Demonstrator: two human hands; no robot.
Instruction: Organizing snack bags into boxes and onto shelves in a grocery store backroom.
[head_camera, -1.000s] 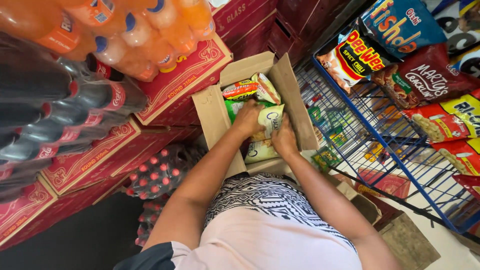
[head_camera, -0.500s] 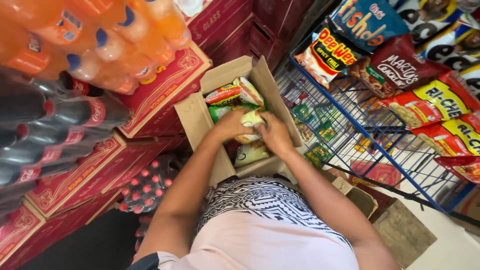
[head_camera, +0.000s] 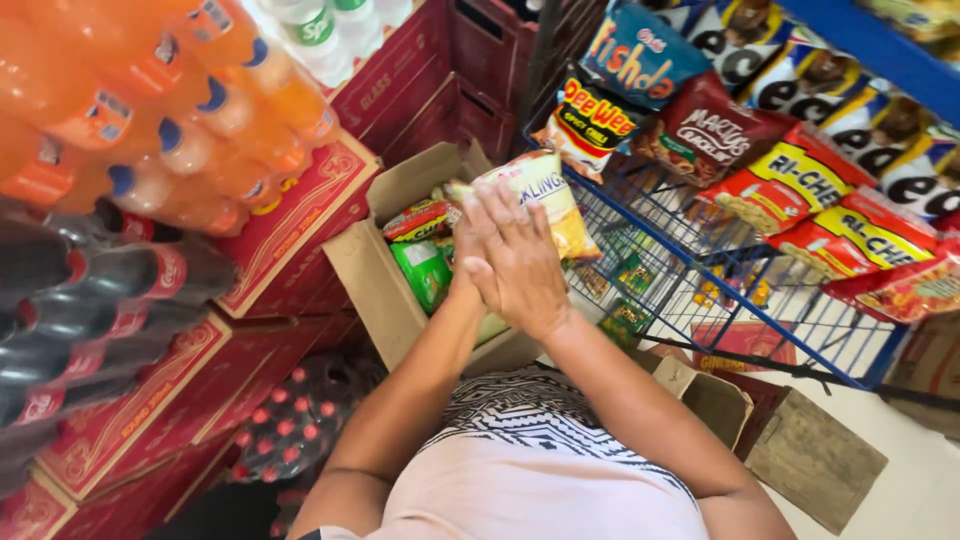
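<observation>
Both hands hold a stack of pale yellow snack packets (head_camera: 540, 195) raised above an open cardboard box (head_camera: 375, 270). My right hand (head_camera: 520, 265) lies flat over the near side of the packets. My left hand (head_camera: 465, 250) presses them from the other side and is mostly hidden behind the right one. Inside the box lie more snack packets, one green (head_camera: 425, 272) and one red and yellow (head_camera: 418, 220). The box rests on red crates.
Red drink crates (head_camera: 290, 225) with orange soda bottles (head_camera: 170, 110) and dark cola bottles (head_camera: 90, 300) fill the left. A blue wire rack (head_camera: 700, 270) holding snack bags (head_camera: 690, 125) stands on the right. Wooden boxes (head_camera: 810, 455) sit on the floor below it.
Both hands have lifted the stack of packets up out of the box and toward the wire rack on the right. The view has shifted slightly.
</observation>
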